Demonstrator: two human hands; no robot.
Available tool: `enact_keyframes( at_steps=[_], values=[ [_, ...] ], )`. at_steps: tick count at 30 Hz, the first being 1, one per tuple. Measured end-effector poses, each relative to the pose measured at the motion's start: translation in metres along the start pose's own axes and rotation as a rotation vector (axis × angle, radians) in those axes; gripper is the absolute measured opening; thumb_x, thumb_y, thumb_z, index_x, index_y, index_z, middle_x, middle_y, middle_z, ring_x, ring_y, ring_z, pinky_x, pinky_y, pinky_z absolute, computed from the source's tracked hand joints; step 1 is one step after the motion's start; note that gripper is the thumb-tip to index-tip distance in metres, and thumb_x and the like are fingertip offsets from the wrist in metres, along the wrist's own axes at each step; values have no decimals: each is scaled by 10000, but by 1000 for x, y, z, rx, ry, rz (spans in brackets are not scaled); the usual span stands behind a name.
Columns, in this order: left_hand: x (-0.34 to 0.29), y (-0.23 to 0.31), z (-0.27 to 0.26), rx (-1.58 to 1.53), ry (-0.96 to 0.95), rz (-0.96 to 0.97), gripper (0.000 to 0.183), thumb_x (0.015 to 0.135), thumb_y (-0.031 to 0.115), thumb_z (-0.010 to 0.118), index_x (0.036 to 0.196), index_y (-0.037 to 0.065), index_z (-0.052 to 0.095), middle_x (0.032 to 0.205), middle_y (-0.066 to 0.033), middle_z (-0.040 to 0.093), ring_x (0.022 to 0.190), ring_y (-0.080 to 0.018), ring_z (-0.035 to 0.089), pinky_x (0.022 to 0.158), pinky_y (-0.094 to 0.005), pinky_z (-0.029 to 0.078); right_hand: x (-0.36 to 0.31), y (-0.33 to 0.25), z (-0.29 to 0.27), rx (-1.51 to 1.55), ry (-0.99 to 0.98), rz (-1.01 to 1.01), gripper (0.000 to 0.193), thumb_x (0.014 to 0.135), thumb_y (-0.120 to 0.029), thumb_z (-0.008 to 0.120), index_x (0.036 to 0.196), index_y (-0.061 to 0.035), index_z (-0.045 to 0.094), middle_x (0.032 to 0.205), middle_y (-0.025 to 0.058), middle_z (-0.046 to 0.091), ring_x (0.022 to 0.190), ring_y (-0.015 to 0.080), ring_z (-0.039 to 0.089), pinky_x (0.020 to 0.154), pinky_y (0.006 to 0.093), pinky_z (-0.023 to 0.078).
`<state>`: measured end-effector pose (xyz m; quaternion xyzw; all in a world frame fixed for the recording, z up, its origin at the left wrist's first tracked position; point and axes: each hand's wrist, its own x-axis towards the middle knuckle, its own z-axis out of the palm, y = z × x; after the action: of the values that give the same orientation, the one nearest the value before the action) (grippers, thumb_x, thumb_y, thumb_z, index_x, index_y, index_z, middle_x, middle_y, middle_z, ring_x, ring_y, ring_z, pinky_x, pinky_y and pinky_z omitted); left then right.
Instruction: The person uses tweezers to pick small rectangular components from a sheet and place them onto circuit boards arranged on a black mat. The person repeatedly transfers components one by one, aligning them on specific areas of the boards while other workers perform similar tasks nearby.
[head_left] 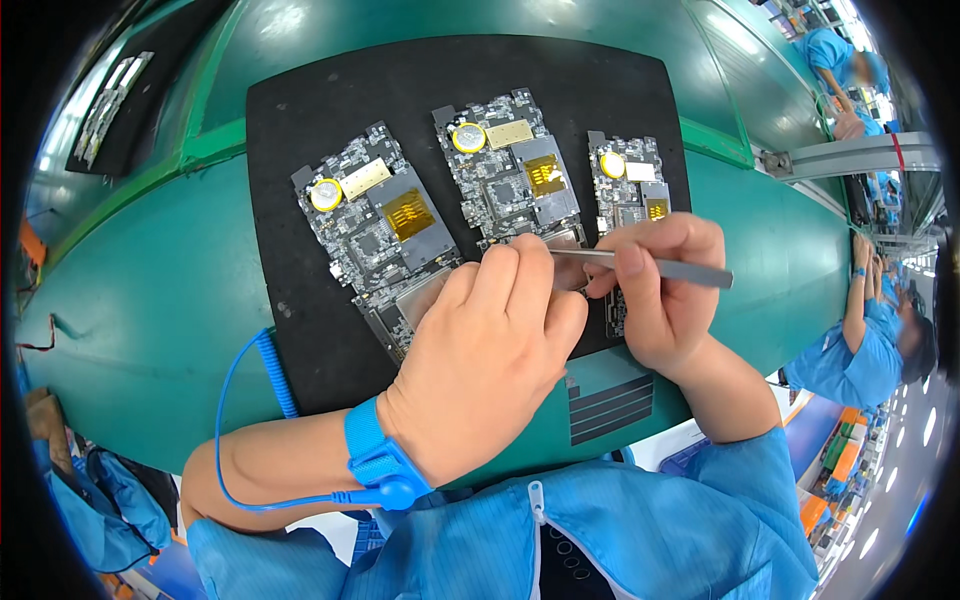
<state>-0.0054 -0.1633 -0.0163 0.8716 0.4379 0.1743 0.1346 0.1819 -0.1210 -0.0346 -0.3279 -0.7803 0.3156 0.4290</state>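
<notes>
Over a black mat [600,85] on a green bench [150,290], we grip metal tweezers [698,273] in our right hand [665,300], pointed toward our left hand [490,350], whose curled fingers cover the lower part of the middle circuit board [505,190] of three, though we cannot tell whether they hold anything.
</notes>
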Motion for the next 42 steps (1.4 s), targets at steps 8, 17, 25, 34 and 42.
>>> enact_keyframes(
  at_steps=[8, 17, 25, 34, 42],
  values=[
    [-4, 5, -3, 156, -69, 25, 510, 655, 277, 726, 1025, -24, 545, 1155, -260, 490, 1019, -326, 504, 838, -379, 457, 0, 0, 5, 265, 157, 60, 113, 931, -32, 474, 981, 33, 395, 797, 115, 591, 623, 78, 570, 540, 196, 485],
    [-19, 26, 14, 509, -60, 77, 435, 829, 256, 562, 1064, -110, 573, 1116, -291, 532, 1063, -379, 519, 892, -374, 478, -3, 3, 4, 161, 16, -6, 131, 924, -46, 508, 974, 40, 423, 805, 122, 609, 644, 95, 598, 578, 205, 500],
    [-17, 23, 16, 546, -16, 125, 359, 844, 197, 517, 1017, -111, 586, 1061, -289, 559, 1009, -374, 549, 850, -358, 499, -3, 4, 3, 104, -1, -53, 109, 887, -5, 556, 937, 30, 466, 762, 115, 623, 623, 115, 605, 554, 229, 498],
    [-17, 24, 17, 560, -11, 123, 363, 847, 201, 514, 1021, -110, 585, 1060, -288, 562, 1009, -377, 550, 856, -361, 495, -7, 4, 2, -13, -50, -96, 55, 858, 5, 578, 860, 10, 523, 773, 121, 634, 601, 136, 608, 556, 240, 497],
    [-27, 41, 0, 394, -51, 289, 417, 723, 165, 526, 1016, -121, 602, 1074, -267, 571, 1016, -347, 543, 828, -335, 475, -12, -27, -17, 365, 180, 189, 178, 937, -61, 470, 1041, -11, 334, 772, 134, 606, 555, 103, 568, 509, 211, 483]
  ],
)
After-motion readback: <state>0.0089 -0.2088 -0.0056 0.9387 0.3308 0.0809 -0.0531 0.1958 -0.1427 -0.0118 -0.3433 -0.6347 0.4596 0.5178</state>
